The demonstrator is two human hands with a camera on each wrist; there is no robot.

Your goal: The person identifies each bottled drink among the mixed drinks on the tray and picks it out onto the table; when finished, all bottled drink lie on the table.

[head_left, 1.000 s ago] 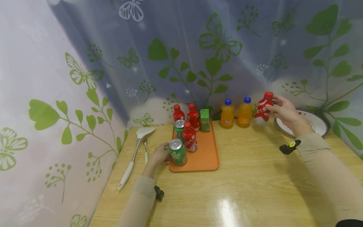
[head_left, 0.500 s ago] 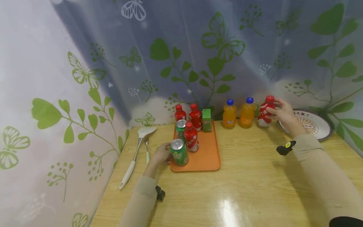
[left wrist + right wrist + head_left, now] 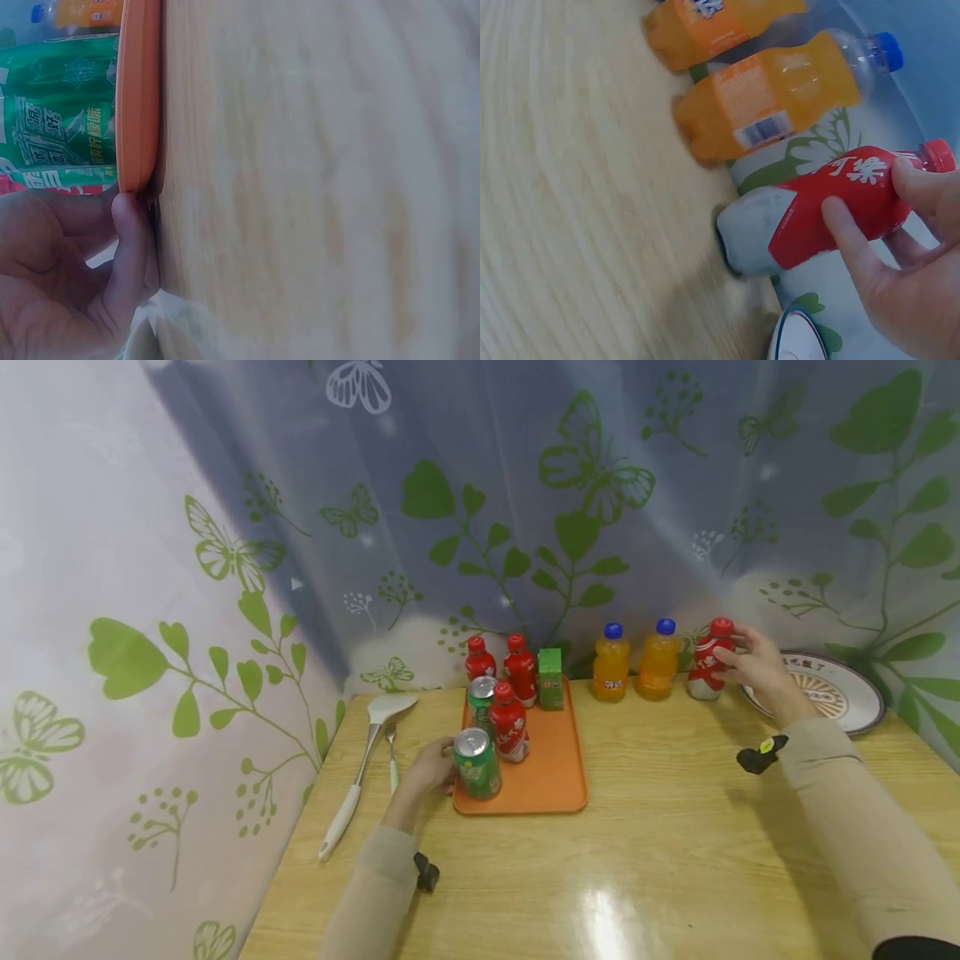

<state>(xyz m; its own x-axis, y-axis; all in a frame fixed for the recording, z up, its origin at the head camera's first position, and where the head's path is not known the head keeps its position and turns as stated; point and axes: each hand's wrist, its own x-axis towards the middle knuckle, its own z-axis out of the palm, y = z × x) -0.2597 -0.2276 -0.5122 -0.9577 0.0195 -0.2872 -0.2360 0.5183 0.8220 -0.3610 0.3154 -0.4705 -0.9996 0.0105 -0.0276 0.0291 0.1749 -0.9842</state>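
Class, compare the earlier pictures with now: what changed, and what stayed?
The right hand has lowered its red bottle, now apparently resting on the table beside an orange bottle, and still holds it. The left hand stays at the edge of the orange tray; the drinks there stayed put.

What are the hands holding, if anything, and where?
Right hand: red bottle, by its label below the cap. Left hand: touching the orange tray's rim; grip unclear.

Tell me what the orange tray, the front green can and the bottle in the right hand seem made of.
Orange tray: probably plastic, smooth and satin; one even color, rounded rim.
Front green can: likely metal, printed; its top shines silver.
Red bottle: likely plastic, smooth; its lower end looks pale and translucent.
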